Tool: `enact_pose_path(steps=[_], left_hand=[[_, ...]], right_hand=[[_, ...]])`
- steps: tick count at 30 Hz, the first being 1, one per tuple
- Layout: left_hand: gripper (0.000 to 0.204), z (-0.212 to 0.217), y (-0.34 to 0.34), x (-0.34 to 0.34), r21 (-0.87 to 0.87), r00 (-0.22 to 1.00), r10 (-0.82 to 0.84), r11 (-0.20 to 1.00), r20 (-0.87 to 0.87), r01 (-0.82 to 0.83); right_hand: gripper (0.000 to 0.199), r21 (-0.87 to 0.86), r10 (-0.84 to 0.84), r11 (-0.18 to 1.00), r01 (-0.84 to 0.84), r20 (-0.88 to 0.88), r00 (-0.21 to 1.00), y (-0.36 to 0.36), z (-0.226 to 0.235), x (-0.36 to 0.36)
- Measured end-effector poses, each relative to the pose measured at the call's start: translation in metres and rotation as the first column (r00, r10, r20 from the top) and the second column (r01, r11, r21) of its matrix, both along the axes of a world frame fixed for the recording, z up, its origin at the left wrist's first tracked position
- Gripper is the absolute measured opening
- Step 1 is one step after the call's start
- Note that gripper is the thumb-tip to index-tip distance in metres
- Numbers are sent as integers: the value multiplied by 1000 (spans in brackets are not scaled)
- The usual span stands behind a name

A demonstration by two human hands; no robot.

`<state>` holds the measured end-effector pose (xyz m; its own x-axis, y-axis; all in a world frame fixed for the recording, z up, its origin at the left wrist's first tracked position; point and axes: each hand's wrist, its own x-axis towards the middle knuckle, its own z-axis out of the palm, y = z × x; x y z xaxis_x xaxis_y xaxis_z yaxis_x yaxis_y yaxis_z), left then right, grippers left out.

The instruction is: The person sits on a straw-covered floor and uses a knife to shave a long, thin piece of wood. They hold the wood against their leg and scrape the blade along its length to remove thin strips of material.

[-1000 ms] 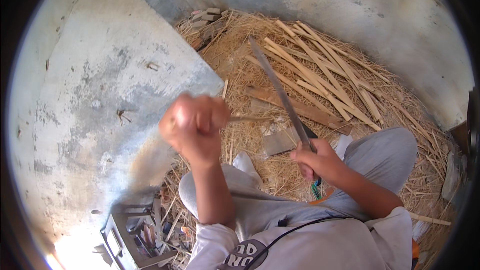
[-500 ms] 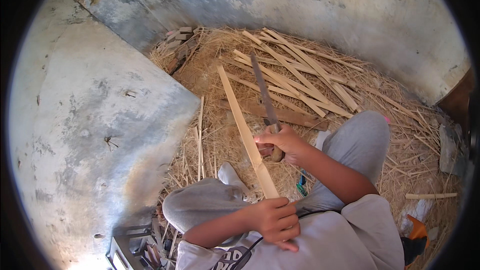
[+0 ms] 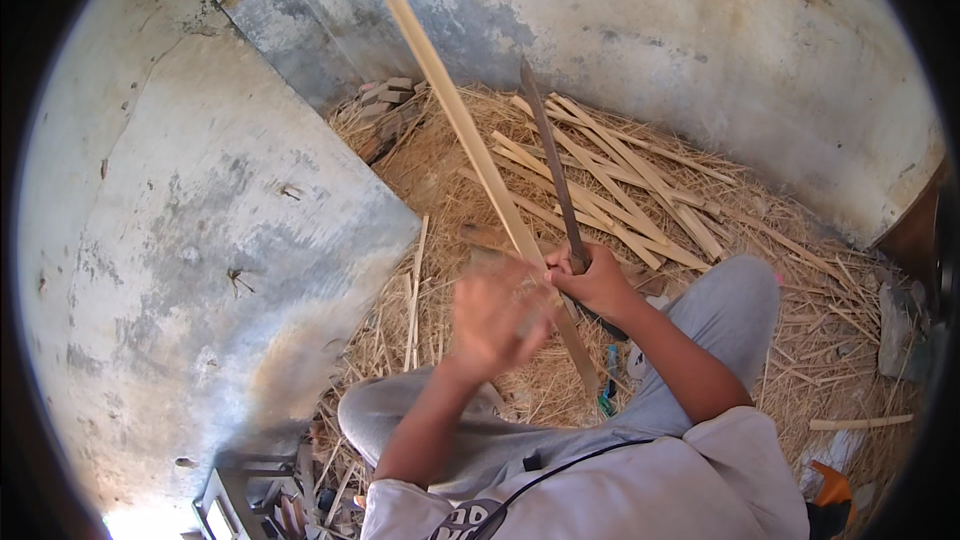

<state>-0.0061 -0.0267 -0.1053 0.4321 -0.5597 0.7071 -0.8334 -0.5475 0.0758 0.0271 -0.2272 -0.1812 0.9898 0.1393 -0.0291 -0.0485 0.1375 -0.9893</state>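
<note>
My right hand (image 3: 598,286) is closed around the base of a long, narrow, dark-bladed machete (image 3: 553,160), its tip pointing up and away. Thumb and fingers of the same hand also pinch a long pale bamboo strip (image 3: 462,122). The strip slants from the upper left down past my right hand toward my lap, left of the blade. My left hand (image 3: 497,318) is raised beside the strip's lower half, smeared by motion, so its fingers and any contact with the strip cannot be made out.
Several split bamboo strips (image 3: 640,195) lie heaped on straw-like shavings (image 3: 800,340) ahead. Worn plastered walls (image 3: 250,210) stand at the left and back. Small blocks (image 3: 388,92) sit by the corner. A grey box-like frame (image 3: 225,505) is at lower left.
The bamboo strip has moved up and away from me. My left hand has left its near end and risen toward its middle. The right hand now pinches the strip with the machete.
</note>
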Motion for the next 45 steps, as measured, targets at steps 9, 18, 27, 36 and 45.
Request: enact_pose_path(steps=[9, 18, 27, 36, 45], left_hand=[[67, 61, 55, 61, -885, 925, -189, 403, -330, -233], [61, 80, 77, 35, -925, 963, -131, 335, -234, -180], [29, 72, 84, 30, -977, 972, -200, 194, -126, -87], [31, 75, 53, -5, -961, 979, -182, 274, -92, -40], [33, 93, 46, -42, -912, 998, -58, 405, 38, 58]], right_hand=[[27, -100, 114, 989, -112, 8, 994, 37, -46, -24], [22, -281, 73, 958, -63, 24, 997, 51, -82, -29], [18, -599, 49, 800, -35, 8, 999, 57, -75, -23], [27, -371, 61, 917, -143, -223, 973, 48, -54, -45], [30, -376, 7, 924, -70, -165, 986, 38, -48, -41]])
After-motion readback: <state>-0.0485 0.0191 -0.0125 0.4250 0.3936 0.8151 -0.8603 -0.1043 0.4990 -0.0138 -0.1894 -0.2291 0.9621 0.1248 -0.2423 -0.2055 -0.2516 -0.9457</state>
